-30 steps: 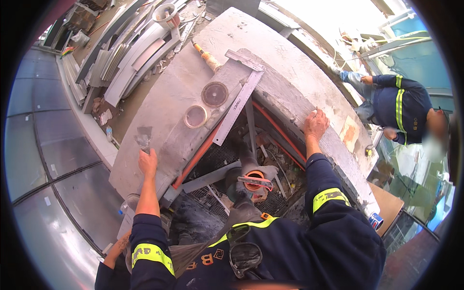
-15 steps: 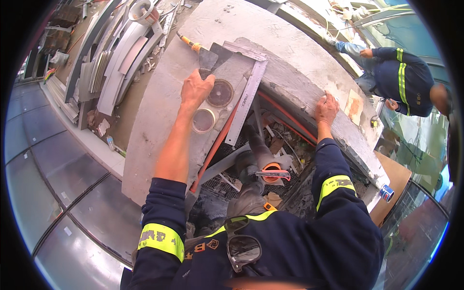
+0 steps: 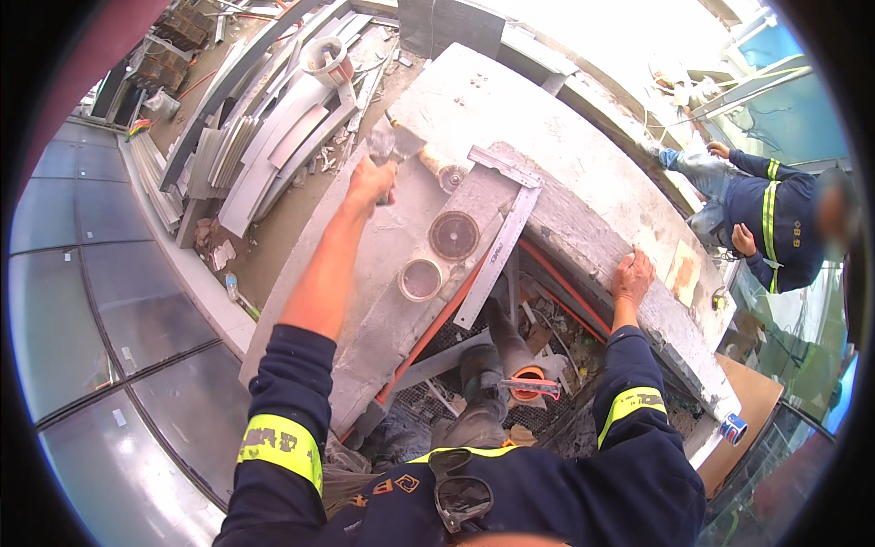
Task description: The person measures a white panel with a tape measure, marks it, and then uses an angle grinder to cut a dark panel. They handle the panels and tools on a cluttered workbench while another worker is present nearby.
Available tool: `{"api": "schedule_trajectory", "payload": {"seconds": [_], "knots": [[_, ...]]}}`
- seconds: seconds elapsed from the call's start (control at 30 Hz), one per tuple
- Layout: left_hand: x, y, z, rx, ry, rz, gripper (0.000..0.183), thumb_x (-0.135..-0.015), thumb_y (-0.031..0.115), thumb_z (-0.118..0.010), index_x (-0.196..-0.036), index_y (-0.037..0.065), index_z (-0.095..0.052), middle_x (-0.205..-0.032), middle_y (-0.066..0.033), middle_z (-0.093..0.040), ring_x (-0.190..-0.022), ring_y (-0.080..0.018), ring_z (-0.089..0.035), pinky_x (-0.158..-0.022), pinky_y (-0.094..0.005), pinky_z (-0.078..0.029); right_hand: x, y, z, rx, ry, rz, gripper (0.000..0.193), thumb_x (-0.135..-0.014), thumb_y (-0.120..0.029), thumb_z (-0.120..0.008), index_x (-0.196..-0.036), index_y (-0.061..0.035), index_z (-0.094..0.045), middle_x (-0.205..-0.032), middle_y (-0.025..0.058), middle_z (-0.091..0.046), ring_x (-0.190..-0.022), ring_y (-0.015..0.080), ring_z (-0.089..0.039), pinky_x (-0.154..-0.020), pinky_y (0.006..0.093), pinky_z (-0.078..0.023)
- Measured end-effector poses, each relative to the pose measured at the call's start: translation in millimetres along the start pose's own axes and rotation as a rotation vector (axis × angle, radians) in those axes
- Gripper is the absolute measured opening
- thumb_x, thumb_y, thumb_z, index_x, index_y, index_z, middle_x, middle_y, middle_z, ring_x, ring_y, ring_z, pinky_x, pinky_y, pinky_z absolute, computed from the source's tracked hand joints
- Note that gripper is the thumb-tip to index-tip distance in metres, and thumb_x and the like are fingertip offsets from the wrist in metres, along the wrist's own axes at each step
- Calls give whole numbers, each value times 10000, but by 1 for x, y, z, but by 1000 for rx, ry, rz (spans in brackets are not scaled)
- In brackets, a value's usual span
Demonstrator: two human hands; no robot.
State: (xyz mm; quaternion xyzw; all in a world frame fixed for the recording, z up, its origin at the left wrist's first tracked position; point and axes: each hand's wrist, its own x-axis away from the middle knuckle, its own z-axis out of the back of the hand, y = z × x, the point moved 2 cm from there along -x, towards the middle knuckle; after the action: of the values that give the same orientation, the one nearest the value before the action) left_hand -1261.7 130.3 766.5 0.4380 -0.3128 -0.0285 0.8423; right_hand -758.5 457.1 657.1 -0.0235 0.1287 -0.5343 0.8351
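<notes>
My left hand (image 3: 372,180) is stretched out over a grey concrete slab (image 3: 510,109) and grips a small metal scraper (image 3: 383,141), its blade pointing away from me. Just right of it lies a yellow-handled tool (image 3: 436,160). My right hand (image 3: 631,278) rests flat on the edge of the concrete ledge (image 3: 583,228), fingers spread, holding nothing. Between my arms lie a round brown disc (image 3: 453,235), a small round cup (image 3: 420,279) and a long metal square (image 3: 497,251).
Below the slab is an open pit with an orange pipe (image 3: 428,333), rubble, and an orange-handled tool (image 3: 529,385). Metal profiles (image 3: 264,137) are stacked at the left beside glass panels (image 3: 82,301). A co-worker (image 3: 770,223) in dark uniform crouches at the right.
My left arm has reached forward along the slab, carrying the scraper from the near left edge to beyond the round disc. My right hand has stayed on the ledge.
</notes>
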Motion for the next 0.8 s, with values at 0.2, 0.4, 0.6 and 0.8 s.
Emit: {"api": "schedule_trajectory", "payload": {"seconds": [0.2,0.4,0.6,0.8], "knots": [[-100,173,-25,118,-113,74,91,-961,121,-679,-946,55,-616,-788,-25,-559,-652,-142,-562,-572,-351,-608,0,2,-1,-33,-28,-25,411,-1002,-235,-506,-1350,-91,-672,-1286,164,-705,-1283,329,-605,-1234,487,-320],[-128,239,-66,181,-59,171,103,-927,4,-600,-996,81,-607,-855,-51,-543,-694,-155,-579,-560,-353,-616,1,-2,4,-26,-6,7,413,-1001,-227,-510,-1354,-84,-668,-1294,154,-703,-1290,315,-603,-1237,488,-319],[-84,176,-39,277,-56,-44,292,-980,221,-697,-1126,-16,-610,-951,-124,-660,-696,-183,-640,-588,-364,-586,1,-1,3,5,-17,12,413,-1005,-241,-505,-1346,-75,-667,-1300,163,-703,-1301,336,-596,-1239,487,-315],[88,-110,3,-251,380,58,559,-1009,377,-660,-1451,64,-522,-1326,-257,-684,-1251,-428,-655,-1050,-521,-505,1,-1,3,-11,-16,16,423,-1004,-274,-507,-1345,-86,-673,-1309,165,-708,-1284,347,-607,-1219,492,-337]]}}
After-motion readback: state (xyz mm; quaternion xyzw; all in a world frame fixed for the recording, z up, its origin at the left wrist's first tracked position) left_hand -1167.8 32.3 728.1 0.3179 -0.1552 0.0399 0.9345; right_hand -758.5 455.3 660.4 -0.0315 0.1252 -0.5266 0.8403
